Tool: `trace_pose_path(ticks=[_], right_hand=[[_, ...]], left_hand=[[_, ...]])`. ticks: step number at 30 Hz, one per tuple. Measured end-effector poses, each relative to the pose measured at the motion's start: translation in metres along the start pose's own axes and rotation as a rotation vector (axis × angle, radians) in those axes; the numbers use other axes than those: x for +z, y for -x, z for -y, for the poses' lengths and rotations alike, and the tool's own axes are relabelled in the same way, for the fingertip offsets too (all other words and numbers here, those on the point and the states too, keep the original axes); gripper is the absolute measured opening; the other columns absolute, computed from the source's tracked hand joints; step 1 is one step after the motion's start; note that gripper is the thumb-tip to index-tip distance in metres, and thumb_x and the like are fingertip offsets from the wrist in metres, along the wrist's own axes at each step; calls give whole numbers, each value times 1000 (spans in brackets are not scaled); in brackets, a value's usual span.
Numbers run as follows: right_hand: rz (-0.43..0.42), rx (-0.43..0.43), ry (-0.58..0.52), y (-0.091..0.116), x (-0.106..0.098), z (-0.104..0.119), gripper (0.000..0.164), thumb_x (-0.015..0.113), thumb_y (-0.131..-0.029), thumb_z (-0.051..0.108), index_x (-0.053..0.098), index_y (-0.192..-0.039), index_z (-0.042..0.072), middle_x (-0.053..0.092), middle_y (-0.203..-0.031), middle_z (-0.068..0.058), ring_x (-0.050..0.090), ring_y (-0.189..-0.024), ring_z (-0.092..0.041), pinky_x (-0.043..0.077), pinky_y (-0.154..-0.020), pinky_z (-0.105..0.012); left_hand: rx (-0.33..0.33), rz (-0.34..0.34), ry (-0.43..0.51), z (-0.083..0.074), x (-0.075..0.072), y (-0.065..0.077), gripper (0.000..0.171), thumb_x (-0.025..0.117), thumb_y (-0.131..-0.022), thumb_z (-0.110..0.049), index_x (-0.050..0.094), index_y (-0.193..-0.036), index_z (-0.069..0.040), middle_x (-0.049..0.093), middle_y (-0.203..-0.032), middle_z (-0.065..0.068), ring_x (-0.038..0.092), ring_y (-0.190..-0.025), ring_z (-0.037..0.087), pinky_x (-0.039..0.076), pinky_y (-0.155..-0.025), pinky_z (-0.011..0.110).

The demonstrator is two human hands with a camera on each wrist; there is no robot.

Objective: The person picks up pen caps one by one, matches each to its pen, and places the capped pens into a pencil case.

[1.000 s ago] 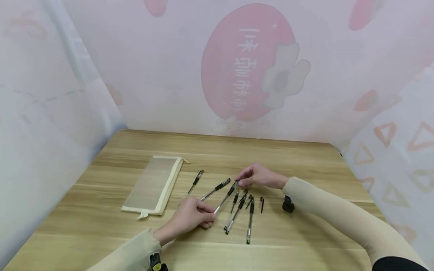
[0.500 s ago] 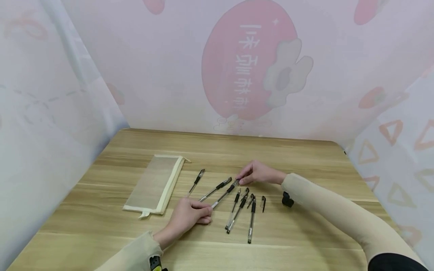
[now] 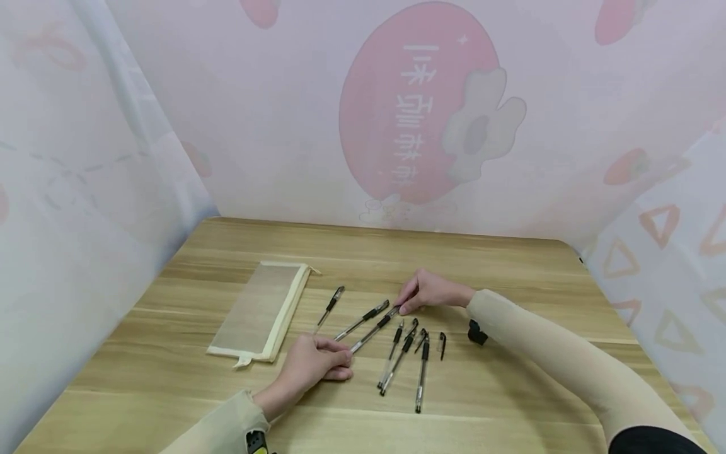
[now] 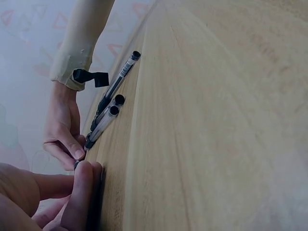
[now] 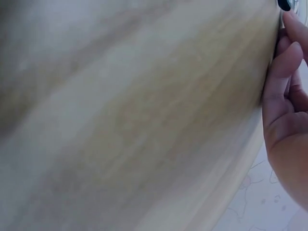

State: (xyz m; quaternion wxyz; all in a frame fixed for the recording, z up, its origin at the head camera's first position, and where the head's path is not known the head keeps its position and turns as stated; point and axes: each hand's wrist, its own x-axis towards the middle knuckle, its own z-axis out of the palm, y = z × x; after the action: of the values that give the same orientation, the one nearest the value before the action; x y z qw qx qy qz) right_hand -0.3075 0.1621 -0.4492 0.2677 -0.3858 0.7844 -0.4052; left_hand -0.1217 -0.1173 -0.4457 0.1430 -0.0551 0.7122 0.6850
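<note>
A clear-barrelled black gel pen [image 3: 375,329] slants across the middle of the table between both hands. My left hand [image 3: 311,364] pinches its lower end between thumb and fingers. At the capped upper end, the thumb and fingertips of my right hand [image 3: 432,292] grip the pen. To its left lie another capped gel pen [image 3: 363,320] and a third pen [image 3: 331,308] farther out. Several more pens, among them a capped pen [image 3: 422,378], lie to the right beside a loose black pen cap [image 3: 442,345]. In the right wrist view the pen is mostly hidden.
A cream-edged mesh zip pouch [image 3: 256,309] lies flat at the left of the wooden table [image 3: 482,410]. A printed fabric wall [image 3: 272,126] stands behind the table's far edge.
My left hand has moved slightly left and the held pen has swung to a flatter slant, now nearer the pen on its left. My right hand stays at the cap end.
</note>
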Motion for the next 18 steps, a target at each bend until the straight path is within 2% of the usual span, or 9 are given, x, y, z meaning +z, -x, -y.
trace_pose_path(ticks=[6,11,15,18], right_hand=[[-46,48,17,3,1,0,17,81,-81,6,79,-97,10,74,-92,1,63,-70,-17,51,-58,-23],[-100,91,-20,13,-1,-2,22,81,-81,5,76,-102,5,73,-92,-5,65,-77,-21,55,-65,-27],[-233,112,-67,29,-3,4,26,76,-85,5,70,-109,-3,70,-94,-11,64,-84,-27,56,-69,-31],[-353,114,-54,45,-5,13,29,73,-89,8,67,-114,-6,69,-97,-11,63,-85,-31,56,-70,-36]], left_hand=[[-18,31,-6,0,0,-5,19,76,-82,0,70,-97,9,70,-76,20,71,-64,28,60,-64,33],[33,54,-42,0,4,-6,18,74,-84,-4,70,-97,9,70,-78,20,71,-65,29,60,-61,34],[101,47,-99,-5,6,-6,20,73,-87,-9,70,-99,7,71,-79,18,70,-65,29,60,-59,36],[164,53,-164,-10,7,-7,22,74,-89,-15,71,-101,3,72,-84,14,69,-68,28,60,-59,35]])
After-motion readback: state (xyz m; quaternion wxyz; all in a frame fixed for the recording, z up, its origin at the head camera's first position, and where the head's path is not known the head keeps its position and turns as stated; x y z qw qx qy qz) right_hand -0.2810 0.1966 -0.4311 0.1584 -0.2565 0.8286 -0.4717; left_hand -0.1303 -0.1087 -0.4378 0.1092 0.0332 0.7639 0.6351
